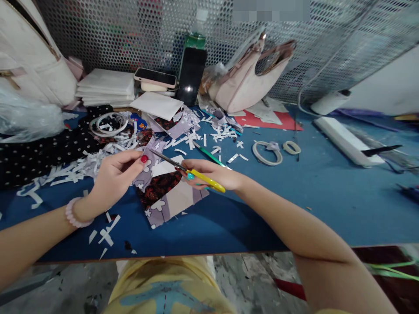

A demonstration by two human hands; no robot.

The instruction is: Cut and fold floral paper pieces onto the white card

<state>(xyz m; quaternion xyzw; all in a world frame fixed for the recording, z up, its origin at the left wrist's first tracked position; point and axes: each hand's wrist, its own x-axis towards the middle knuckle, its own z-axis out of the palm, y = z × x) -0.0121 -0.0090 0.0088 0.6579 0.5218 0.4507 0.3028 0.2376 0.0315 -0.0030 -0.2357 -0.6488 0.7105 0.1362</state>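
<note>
My left hand [119, 176] pinches a piece of lilac flowered fabric [143, 176] between thumb and fingers. In my right hand [212, 172] is a pair of scissors [205, 179] with yellow handles, its blades pointing left across the fabric's upper part. Whether the blades are parted cannot be made out. Below both hands, more fabric pieces lie on the blue table: a dark red-and-black patterned piece [160, 190] and a lilac and beige piece [178, 203]. A white paper piece [166, 165] shows just behind the scissor blades.
White paper strips [73, 168] are strewn over the blue table [281, 209]. Tape rolls [266, 153] lie to the right, near a white box [348, 141]. Behind stand a handbag [252, 83], a dark phone [191, 76] and stacked white cards [106, 85]. Black dotted cloth [42, 157] lies left.
</note>
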